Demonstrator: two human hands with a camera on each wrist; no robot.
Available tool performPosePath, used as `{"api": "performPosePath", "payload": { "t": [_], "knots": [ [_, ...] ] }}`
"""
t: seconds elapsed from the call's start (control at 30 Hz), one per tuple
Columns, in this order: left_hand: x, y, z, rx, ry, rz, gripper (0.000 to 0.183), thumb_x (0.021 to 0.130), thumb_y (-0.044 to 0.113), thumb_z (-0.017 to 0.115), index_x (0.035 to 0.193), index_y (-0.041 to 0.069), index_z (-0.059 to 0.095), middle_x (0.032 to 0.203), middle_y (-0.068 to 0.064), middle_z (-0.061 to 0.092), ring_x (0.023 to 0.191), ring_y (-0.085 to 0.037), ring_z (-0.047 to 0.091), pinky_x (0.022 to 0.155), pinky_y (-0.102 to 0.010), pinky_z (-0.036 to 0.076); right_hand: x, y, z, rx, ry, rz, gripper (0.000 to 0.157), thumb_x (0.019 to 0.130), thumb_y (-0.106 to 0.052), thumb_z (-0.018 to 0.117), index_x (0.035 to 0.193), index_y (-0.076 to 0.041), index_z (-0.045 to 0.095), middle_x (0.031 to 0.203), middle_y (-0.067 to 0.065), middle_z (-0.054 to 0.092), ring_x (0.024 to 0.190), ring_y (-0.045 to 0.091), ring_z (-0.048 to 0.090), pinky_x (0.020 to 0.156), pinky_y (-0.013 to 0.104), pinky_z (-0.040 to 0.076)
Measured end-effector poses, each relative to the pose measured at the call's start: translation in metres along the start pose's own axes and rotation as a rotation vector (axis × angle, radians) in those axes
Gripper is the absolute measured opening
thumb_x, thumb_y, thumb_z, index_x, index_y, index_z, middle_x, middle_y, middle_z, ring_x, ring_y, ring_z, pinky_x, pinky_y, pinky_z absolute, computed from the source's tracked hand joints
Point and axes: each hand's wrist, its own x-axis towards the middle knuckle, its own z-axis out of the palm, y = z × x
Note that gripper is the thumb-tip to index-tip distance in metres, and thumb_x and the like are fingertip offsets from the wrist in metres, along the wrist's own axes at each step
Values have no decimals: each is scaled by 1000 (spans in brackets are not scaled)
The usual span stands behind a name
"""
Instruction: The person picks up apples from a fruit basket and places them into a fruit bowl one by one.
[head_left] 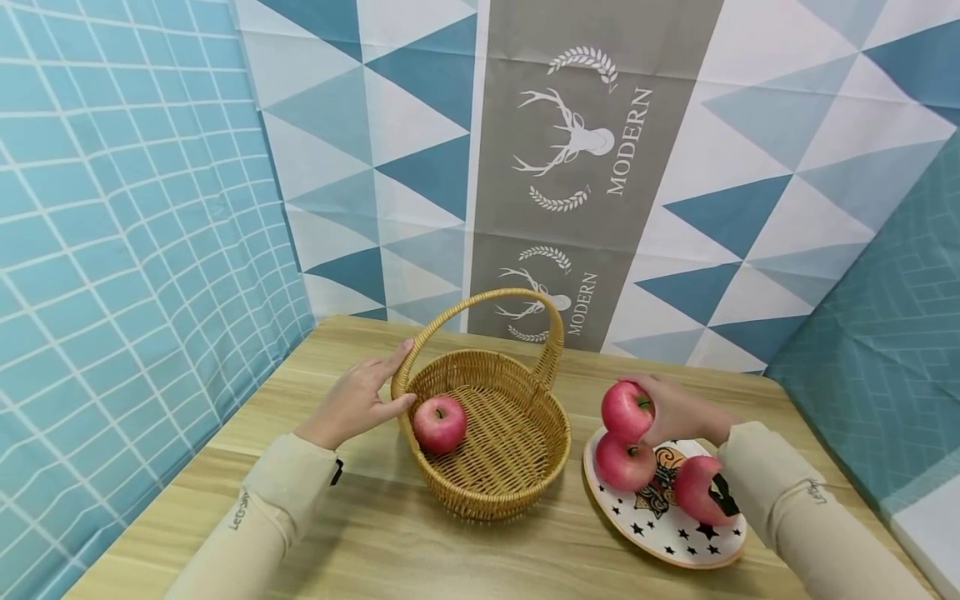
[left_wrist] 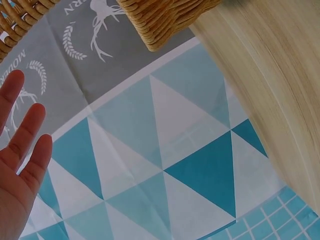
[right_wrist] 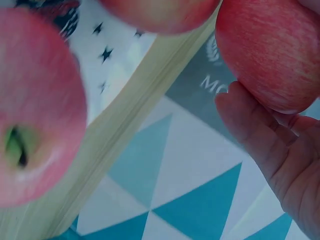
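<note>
Beside the left rim of the wicker basket (head_left: 491,504) is my left hand (head_left: 356,406), its fingers extended near the foot of the arched handle (head_left: 495,297). In the left wrist view the fingers (left_wrist: 31,127) of that hand look straight and hold nothing. One red apple (head_left: 439,427) lies inside the basket, against its left side. My right hand (head_left: 670,408) grips another apple (head_left: 619,408) over the far edge of the plate (head_left: 637,533). On the plate sit two more apples, one just below the held apple (right_wrist: 270,55) and one nearer my right wrist (head_left: 696,492), partly hidden.
Basket and plate stand on a wood-grain table (head_left: 465,562), the plate to the right. A patterned cloth (head_left: 420,167) hangs behind the table, with a blue checked cloth (head_left: 127,233) on the left. A white surface (head_left: 933,521) shows at the right edge.
</note>
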Motion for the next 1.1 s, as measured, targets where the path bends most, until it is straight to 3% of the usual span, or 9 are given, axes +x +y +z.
{"api": "performPosePath", "payload": {
  "t": [0.27, 0.5, 0.73, 0.93, 1.1],
  "knots": [
    [1, -1, -1, 4, -5, 4, 71, 81, 22, 69, 143, 1, 42, 108, -22, 67, 98, -38, 60, 86, -54, 47, -16, 22, -8, -56, 32, 23, 82, 58, -25, 85, 124, 7, 47, 106, 11, 56, 96, 31, 50, 68, 33, 50],
    [2, 0, -3, 4, -18, -1, 71, 82, 23, 69, 144, 2, 41, 110, -23, 66, 100, -39, 60, 87, -55, 46, -20, 40, -9, -3, 38, 41, 78, 60, -17, 83, 122, 10, 46, 104, 12, 56, 90, 24, 52, 65, 30, 50],
    [2, 0, -3, 6, -15, -5, 71, 82, 23, 69, 143, 1, 41, 111, -23, 66, 100, -39, 60, 88, -55, 46, -22, 48, -9, 153, -45, 303, 83, 62, -9, 76, 132, 10, 36, 111, 24, 49, 84, 29, 53, 48, 38, 52],
    [2, 0, -2, 2, -6, 6, 71, 84, 27, 68, 144, 2, 41, 113, -24, 65, 101, -41, 60, 88, -57, 45, -22, 55, -8, 262, -105, 407, 82, 67, -3, 71, 134, 13, 27, 114, 30, 45, 82, 30, 55, 60, 49, 55],
    [1, 1, -2, -6, -12, -4, 72, 83, 28, 69, 144, 0, 41, 114, -25, 64, 101, -41, 60, 88, -57, 45, -18, 56, -5, 300, -131, 462, 85, 69, -1, 69, 136, 16, 20, 116, 35, 42, 72, 25, 60, 65, 49, 54]
  ]
}}
